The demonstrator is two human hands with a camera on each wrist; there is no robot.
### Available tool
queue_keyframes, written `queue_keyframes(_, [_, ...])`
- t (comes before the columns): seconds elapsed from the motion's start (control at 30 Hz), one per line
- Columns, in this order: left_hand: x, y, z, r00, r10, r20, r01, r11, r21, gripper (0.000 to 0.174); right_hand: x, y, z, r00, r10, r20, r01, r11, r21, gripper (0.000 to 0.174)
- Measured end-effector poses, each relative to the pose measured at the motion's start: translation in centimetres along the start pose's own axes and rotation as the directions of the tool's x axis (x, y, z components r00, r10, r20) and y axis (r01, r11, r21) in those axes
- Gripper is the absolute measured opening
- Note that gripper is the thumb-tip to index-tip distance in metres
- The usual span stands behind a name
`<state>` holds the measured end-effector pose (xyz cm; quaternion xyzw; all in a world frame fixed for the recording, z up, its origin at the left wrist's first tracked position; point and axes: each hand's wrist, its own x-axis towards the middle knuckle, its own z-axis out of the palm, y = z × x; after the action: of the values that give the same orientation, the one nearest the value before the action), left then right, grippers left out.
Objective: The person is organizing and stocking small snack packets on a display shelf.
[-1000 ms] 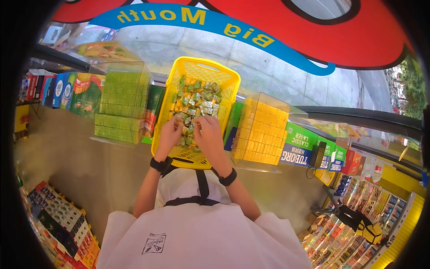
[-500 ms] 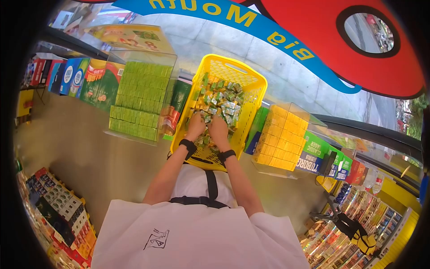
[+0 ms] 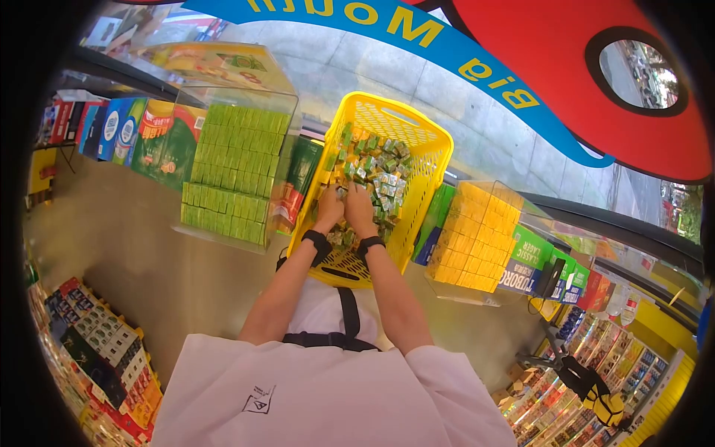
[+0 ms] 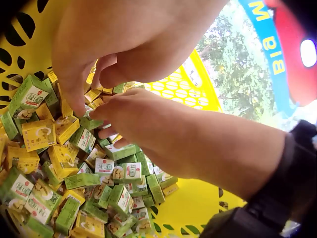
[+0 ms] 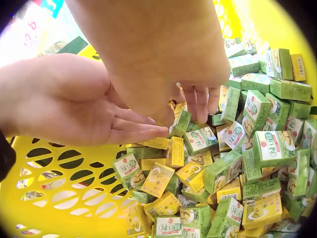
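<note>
Both hands reach down into a yellow basket [image 3: 422,216] strewn with small green and yellow boxes [image 3: 387,186]. My left hand [image 3: 329,210] and right hand [image 3: 360,210] are side by side over the heap. In the right wrist view, the left hand [image 5: 74,99] has its fingers extended, their tips beside a green box [image 5: 181,124]. Above that box hangs the right hand [image 5: 163,59], fingers pointing down and spread; no firm grip shows. The left wrist view has the left hand [image 4: 129,39] over the boxes, close to the right hand [image 4: 163,131], whose fingertips are partly hidden.
A clear bin of green boxes [image 3: 234,171] stands left of the basket, one of yellow boxes [image 3: 477,237] to its right. Beer cartons [image 3: 529,261] continue rightward. Beyond lies a window with a red and blue sign [image 3: 417,33]. Shelves of goods fill the lower corners.
The head view has shifted, so the basket appears farther right. The hands have come closer together over the boxes.
</note>
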<state>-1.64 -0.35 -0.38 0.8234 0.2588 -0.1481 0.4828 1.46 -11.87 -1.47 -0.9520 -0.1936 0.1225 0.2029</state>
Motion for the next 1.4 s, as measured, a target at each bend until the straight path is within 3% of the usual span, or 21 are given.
queue_keyframes(0.07, [0.8,0.2,0.1,1.000,-0.011,0.029,0.011,1.000,-0.026,0.057,0.4,0.9,0.8,1.000,0.004,-0.022,-0.004,1.000,-0.012,0.048])
queue_keyframes(0.13, [-0.3,4.4,-2.6,0.949,-0.213,0.232,0.243,0.964,-0.109,0.052,0.9,1.1,1.1,0.999,0.013,-0.043,-0.014,1.000,-0.012,0.049])
queue_keyframes(0.2, [0.9,2.2,-1.5,0.942,-0.218,0.257,0.263,0.952,-0.156,0.058,1.4,0.9,0.0,0.996,0.071,0.059,-0.076,0.993,0.089,0.054])
queue_keyframes(0.3, [3.0,-0.9,1.1,0.924,-0.236,0.302,0.316,0.914,-0.254,0.065,1.4,1.6,1.4,0.998,0.018,-0.054,-0.015,0.997,0.070,0.061])
queue_keyframes(0.37, [3.4,-1.7,2.1,0.912,-0.254,0.322,0.352,0.887,-0.299,0.066,1.5,1.5,1.4,0.998,0.065,0.016,-0.066,0.997,0.039,0.063])
queue_keyframes(0.4, [3.0,-0.6,1.5,0.900,-0.271,0.342,0.374,0.883,-0.284,0.068,1.6,1.3,1.0,0.991,0.108,0.085,-0.109,0.994,0.005,0.065])
queue_keyframes(0.53, [2.0,0.5,1.3,0.876,-0.306,0.372,0.433,0.839,-0.330,0.073,1.7,1.4,0.4,0.986,0.127,0.105,-0.127,0.992,-0.013,0.062])
queue_keyframes(0.77, [2.2,-0.9,2.5,0.898,-0.302,0.319,0.382,0.896,-0.227,0.077,1.8,2.5,1.9,0.991,0.092,0.092,-0.088,0.995,-0.051,0.061])
queue_keyframes(0.83, [3.6,-5.2,5.4,0.973,-0.175,0.153,0.206,0.954,-0.218,0.076,1.8,2.3,1.5,0.991,0.082,0.103,-0.075,0.994,-0.074,0.063])
queue_keyframes(0.93, [4.2,-6.1,5.6,0.984,-0.133,0.118,0.158,0.959,-0.234,0.070,1.8,2.1,0.7,0.993,0.085,0.087,-0.085,0.996,-0.001,0.068])
queue_keyframes(0.97, [4.4,-6.0,5.4,0.984,-0.132,0.117,0.156,0.959,-0.235,0.070,2.0,2.2,0.6,0.991,0.103,0.090,-0.105,0.994,0.020,0.070])
queue_keyframes(1.03, [2.9,-1.7,2.1,0.928,-0.258,0.268,0.335,0.893,-0.300,0.064,2.3,2.7,1.2,0.989,0.118,0.094,-0.122,0.992,0.044,0.072])
queue_keyframes(1.17, [4.4,-5.3,3.8,0.959,-0.195,0.207,0.258,0.904,-0.341,0.062,2.6,3.7,2.6,0.986,0.089,0.141,-0.101,0.992,0.080,0.073])
queue_keyframes(1.23, [4.0,-4.6,3.8,0.989,-0.117,0.094,0.131,0.978,-0.163,0.058,2.8,3.4,2.5,0.983,0.075,0.168,-0.089,0.993,0.077,0.073])
queue_keyframes(1.3, [3.2,-4.0,3.7,0.984,-0.145,0.105,0.161,0.974,-0.161,0.057,2.9,3.0,2.2,0.970,0.145,0.195,-0.174,0.974,0.143,0.073])
queue_keyframes(1.4, [3.5,-3.8,2.9,0.983,-0.145,0.115,0.165,0.969,-0.182,0.055,3.0,2.6,1.6,0.974,0.141,0.175,-0.170,0.972,0.162,0.074])
